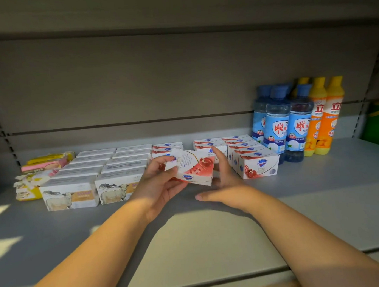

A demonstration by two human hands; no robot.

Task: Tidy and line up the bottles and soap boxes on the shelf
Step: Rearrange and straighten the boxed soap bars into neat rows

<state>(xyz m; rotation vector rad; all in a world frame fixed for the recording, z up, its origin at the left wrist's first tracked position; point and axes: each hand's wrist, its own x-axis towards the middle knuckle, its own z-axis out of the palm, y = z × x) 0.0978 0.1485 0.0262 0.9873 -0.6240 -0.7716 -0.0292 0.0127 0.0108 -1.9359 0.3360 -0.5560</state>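
Left hand (158, 186) grips a red-and-white soap box (194, 167), tilted, just above the shelf (322, 201) and in front of the rows of similar boxes (252, 159). Right hand (229, 176) has straight fingers beside the box's right end and seems to touch it. Blue bottles (279, 123) stand at the right.

head view | faces forward-down | close over shelf (322, 201)

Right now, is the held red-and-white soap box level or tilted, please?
Tilted: the red-and-white cardboard soap box slants, right end lower, gripped by the left hand.
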